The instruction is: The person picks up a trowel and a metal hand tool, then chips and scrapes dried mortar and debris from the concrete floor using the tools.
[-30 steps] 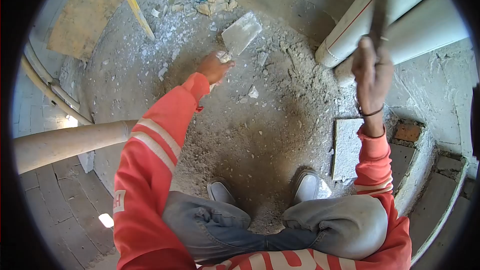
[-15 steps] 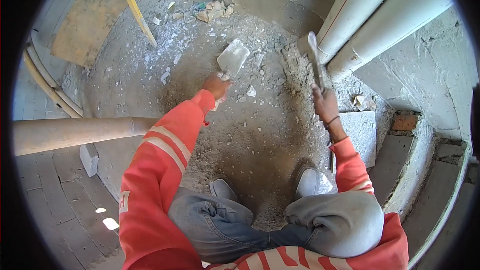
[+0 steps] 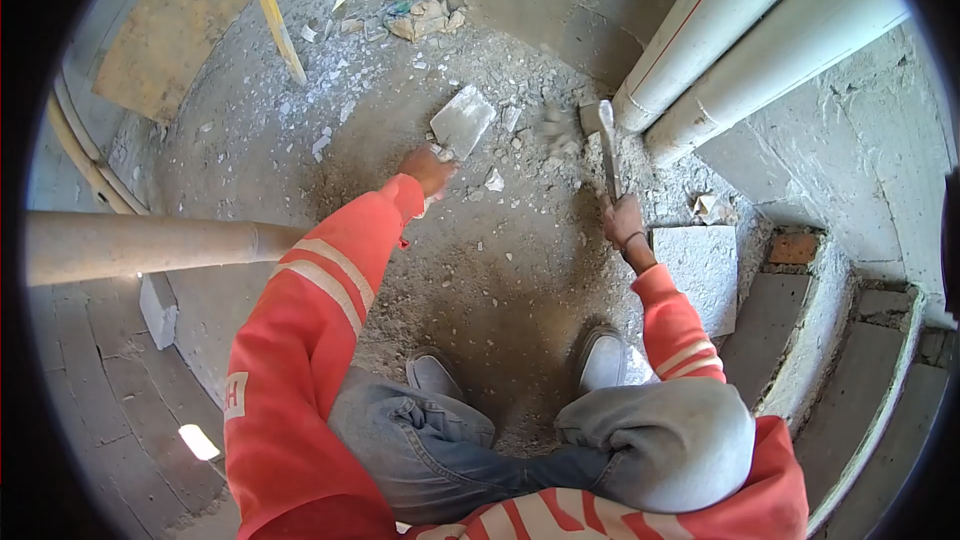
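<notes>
Right hand (image 3: 624, 221) clamps a hammer-like tool (image 3: 609, 152), left hand (image 3: 428, 172) a trowel (image 3: 463, 120), over rubbly floor (image 3: 510, 250) (pipes (image 3: 700, 30) alongside).

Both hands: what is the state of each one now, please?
Left hand: closed, holding a trowel.
Right hand: closed, holding a hammer-like tool; exact type unclear.

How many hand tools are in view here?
2. The trowel is in the left hand; the hammer-like tool is in the right hand, near the white pipes. I can't rule out others hidden from view.
</notes>
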